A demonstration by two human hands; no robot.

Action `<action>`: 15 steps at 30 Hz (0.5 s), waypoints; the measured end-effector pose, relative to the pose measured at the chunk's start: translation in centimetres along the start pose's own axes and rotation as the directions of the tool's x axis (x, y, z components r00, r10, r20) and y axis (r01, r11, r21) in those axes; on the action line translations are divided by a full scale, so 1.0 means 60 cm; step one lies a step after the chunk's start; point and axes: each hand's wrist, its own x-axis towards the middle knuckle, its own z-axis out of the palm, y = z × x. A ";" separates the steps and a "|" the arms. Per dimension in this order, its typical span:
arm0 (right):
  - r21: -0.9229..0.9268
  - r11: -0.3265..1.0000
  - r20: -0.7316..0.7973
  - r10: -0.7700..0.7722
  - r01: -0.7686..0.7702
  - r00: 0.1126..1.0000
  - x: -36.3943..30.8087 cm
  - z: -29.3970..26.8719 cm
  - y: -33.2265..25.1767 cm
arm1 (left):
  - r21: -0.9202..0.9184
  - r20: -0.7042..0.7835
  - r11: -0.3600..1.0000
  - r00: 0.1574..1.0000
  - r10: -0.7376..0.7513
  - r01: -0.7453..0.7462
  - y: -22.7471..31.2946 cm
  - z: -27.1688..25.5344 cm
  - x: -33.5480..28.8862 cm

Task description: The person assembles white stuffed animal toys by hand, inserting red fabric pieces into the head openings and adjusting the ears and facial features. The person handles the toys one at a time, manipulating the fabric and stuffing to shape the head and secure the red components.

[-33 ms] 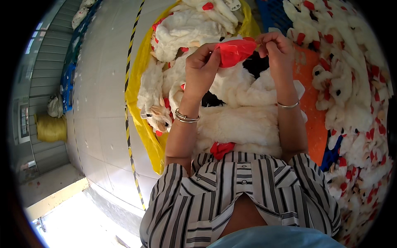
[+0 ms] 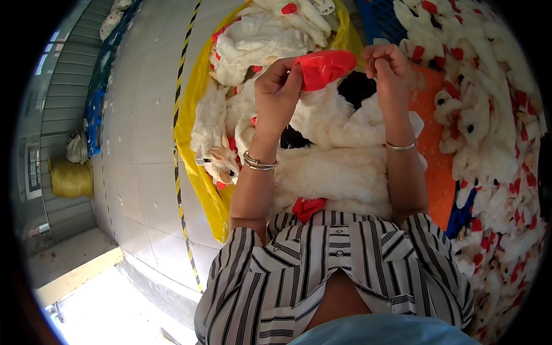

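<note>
My left hand (image 2: 279,86) pinches a shiny red fabric piece (image 2: 325,68) between thumb and fingers, lifted above my lap. The red piece spreads out to the right and looks folded and creased. Beside its right end, my right hand (image 2: 389,66) is closed in a pinch, a small gap away from it. Whatever those fingers hold is too small to make out. Below both hands a white furry plush skin (image 2: 333,175) with black patches lies across my lap. Another red part (image 2: 309,208) shows at its near end, against my striped shirt.
A yellow plastic sack (image 2: 201,195) filled with white plush skins (image 2: 253,49) stands ahead and to the left. At right, a large heap of similar plush pieces (image 2: 489,126) lies beside an orange surface (image 2: 425,138). Black-and-yellow tape (image 2: 177,115) runs along the tiled floor.
My right fingers have drawn slightly away from the red piece's end. The red piece has opened out and turned a little, and my left hand has shifted slightly left.
</note>
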 end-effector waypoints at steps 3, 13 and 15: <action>-0.104 0.992 0.226 0.088 -0.066 0.970 -0.046 0.026 -0.007 | -0.024 -0.135 1.000 0.991 -0.015 0.012 0.000 0.007 0.005; -0.324 0.936 0.027 0.152 -0.135 0.988 -0.052 0.051 0.019 | 0.188 0.194 0.981 0.977 -0.089 0.052 -0.007 0.036 -0.026; -0.383 0.918 0.032 0.127 -0.105 0.991 -0.056 0.044 0.026 | 0.153 0.148 0.979 0.977 -0.156 0.133 0.006 0.033 -0.023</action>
